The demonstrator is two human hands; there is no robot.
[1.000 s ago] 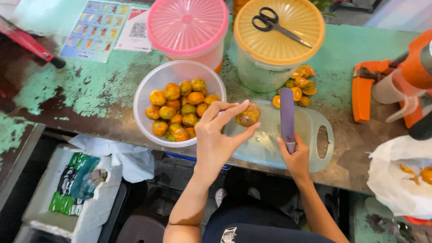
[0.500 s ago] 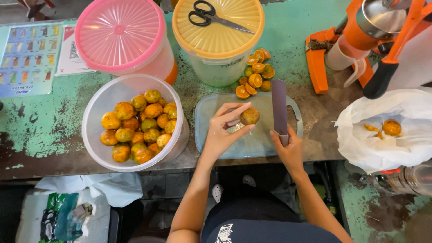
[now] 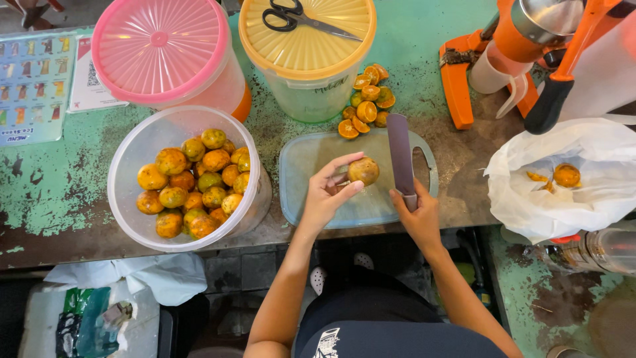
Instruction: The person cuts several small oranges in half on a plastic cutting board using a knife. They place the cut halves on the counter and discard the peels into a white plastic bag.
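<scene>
Head view: left grip [image 3: 329, 192] pinching orange [image 3: 363, 171] on cutting board [image 3: 301, 172], right grip [image 3: 416, 213] clasping knife [image 3: 400, 156] alongside.

Board hemmed in on three sides, open toward the person

The cutting board [image 3: 311, 156] has bare room on its left half. A tub of oranges [image 3: 189, 179] stands just left, a yellow-lidded bucket [image 3: 308, 59] and cut halves [image 3: 368, 103] crowd the far edge, and the juicer [image 3: 503, 59] and white bag [image 3: 570, 179] block the right. Green tabletop [image 3: 59, 179] lies free far left.
</scene>
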